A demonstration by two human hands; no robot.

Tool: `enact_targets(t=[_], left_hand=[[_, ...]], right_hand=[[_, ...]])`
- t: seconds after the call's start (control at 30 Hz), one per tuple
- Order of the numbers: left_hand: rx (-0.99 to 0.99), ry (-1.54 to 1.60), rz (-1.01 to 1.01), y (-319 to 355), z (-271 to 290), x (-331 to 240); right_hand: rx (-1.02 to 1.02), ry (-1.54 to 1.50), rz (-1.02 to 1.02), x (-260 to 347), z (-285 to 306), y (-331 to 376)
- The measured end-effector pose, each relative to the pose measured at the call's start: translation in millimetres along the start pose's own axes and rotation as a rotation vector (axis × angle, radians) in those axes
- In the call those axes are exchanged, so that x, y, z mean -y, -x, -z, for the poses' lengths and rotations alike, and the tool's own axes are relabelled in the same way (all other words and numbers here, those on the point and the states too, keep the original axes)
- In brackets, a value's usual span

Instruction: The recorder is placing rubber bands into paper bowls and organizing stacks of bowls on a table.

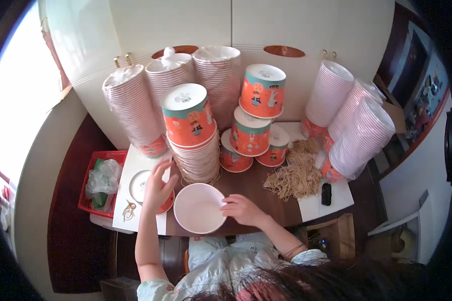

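My right hand (242, 209) grips the rim of an open paper bowl (198, 208), white inside, at the near edge of the brown table (246, 181). My left hand (157, 186) reaches left of it with fingers spread over an upside-down orange paper bowl (165, 203), touching its white base. Beside that lies a round white lid (138, 185). Just behind my hands rises a stack of orange printed paper bowls (192, 133).
Tall wrapped stacks of bowls (133, 108) stand at the back left and right (359, 138). Several upside-down lidded bowls (253, 128) are piled in the middle. A heap of rubber bands (292, 176), a small black object (326, 193) and a red basket (98, 183) sit around.
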State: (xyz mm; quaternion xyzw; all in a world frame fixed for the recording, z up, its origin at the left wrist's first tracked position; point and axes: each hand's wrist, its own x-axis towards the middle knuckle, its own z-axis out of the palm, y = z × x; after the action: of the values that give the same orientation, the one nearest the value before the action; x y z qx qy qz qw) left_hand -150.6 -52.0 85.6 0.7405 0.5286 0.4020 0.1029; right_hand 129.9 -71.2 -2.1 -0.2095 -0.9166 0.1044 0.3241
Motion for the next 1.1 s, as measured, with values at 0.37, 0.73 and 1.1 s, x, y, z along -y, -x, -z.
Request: enact_targets(t=[0.37,0.73,1.1], left_hand=[[0.147,0.756,0.54,99,-104,13],[-0.005,0.753,0.51,108,-134,3],[-0.145,0.351,0.336,91,-105,-25]], right_hand=[[-0.151,-0.062,-0.518,-58,35,64],[0.011,0.632,-1.058,-162,-3,81],[-0.639,-0.825,-0.748,-72,125,-10]])
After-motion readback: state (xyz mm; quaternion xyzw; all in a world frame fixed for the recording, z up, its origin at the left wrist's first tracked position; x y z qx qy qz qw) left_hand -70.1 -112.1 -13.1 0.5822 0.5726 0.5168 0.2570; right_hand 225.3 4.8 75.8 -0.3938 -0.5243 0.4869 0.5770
